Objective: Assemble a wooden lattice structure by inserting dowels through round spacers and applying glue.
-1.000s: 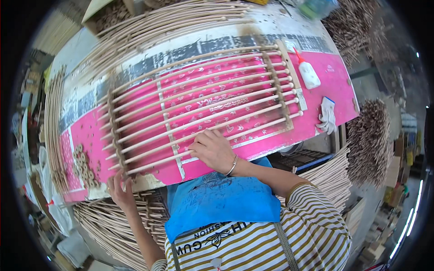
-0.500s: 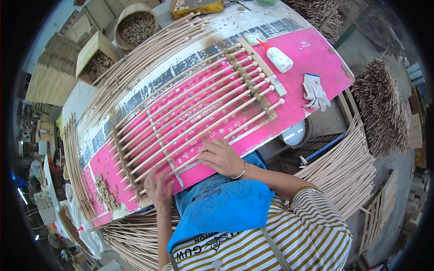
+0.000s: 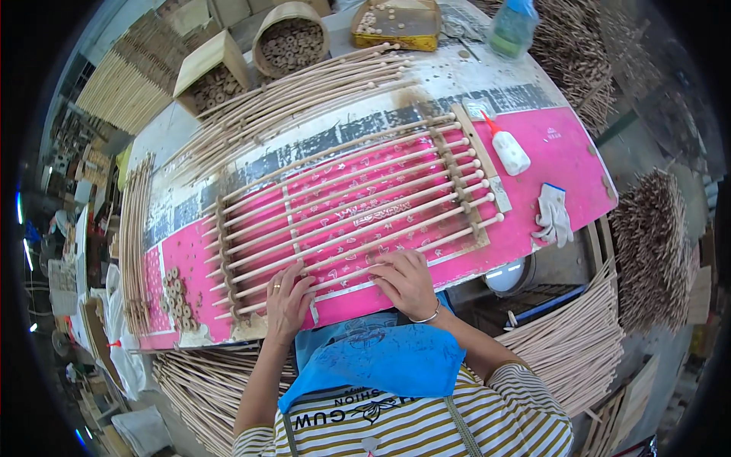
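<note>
A row of slim wooden rods with round ball ends (image 3: 484,183) lies across the table, passing through wooden rings strung in a line at the left (image 3: 225,259) and another at the right (image 3: 459,183). My left hand (image 3: 286,305) and my right hand (image 3: 410,285) are both closed on the nearest rod (image 3: 461,234). The left one, with a ring on a finger, grips it near the left line of rings. The right one, with a bracelet at the wrist, grips it around mid-length, knuckles up. My fingertips partly hide the rod.
A wooden bar (image 3: 481,156) borders the right ends. Further right are a white glue bottle (image 3: 510,154) and a glove (image 3: 554,217). Loose rings (image 3: 177,298) lie at left. Behind are more rods (image 3: 282,99), a ring-filled tub (image 3: 291,44) and a yellow tray (image 3: 396,30).
My left hand, spread near the left rings before, has come onto the nearest rod. My right hand stays on that rod. The whole view has shifted, so the table sits lower.
</note>
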Available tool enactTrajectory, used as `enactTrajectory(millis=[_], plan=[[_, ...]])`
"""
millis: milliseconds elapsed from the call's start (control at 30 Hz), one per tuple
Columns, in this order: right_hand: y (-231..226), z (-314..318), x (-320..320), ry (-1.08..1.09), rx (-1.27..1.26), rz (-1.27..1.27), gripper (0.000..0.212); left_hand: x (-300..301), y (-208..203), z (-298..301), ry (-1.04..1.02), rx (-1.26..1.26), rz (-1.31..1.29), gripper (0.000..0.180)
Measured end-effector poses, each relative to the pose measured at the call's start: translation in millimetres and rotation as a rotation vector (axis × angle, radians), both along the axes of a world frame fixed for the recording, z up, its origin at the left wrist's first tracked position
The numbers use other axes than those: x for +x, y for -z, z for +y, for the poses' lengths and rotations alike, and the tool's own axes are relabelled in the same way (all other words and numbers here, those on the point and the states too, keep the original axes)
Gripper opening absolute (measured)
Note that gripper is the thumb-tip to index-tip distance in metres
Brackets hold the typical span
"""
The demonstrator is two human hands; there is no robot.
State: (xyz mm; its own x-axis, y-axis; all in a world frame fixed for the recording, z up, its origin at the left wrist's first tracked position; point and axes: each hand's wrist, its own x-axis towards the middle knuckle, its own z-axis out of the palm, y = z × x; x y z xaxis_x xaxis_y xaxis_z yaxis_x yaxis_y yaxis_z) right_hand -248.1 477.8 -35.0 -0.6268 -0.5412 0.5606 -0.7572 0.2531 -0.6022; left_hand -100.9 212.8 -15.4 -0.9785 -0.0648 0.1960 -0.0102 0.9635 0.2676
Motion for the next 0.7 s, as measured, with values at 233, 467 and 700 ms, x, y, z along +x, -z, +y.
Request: enactTrajectory(millis=[233, 467, 700], plan=[[-3.2, 3.0, -9.3, -0.02, 0.043, -0.012, 0.02, -14.7, -9.6, -3.1, 0.074, 0.084, 0.043, 0.025], [-17.9, -3.2, -6.8, -0.099, 0.045, -0.06, 0.021, 2.1, 5.9, -18.4, 0.122, 0.158, 0.075, 0.026], [-28.8, 10.1, -15.3, -0.045, 0.041, -0.083, 0.02, 4.2, 17.0, -16.2, 0.14, 0.137, 0.08, 0.029]])
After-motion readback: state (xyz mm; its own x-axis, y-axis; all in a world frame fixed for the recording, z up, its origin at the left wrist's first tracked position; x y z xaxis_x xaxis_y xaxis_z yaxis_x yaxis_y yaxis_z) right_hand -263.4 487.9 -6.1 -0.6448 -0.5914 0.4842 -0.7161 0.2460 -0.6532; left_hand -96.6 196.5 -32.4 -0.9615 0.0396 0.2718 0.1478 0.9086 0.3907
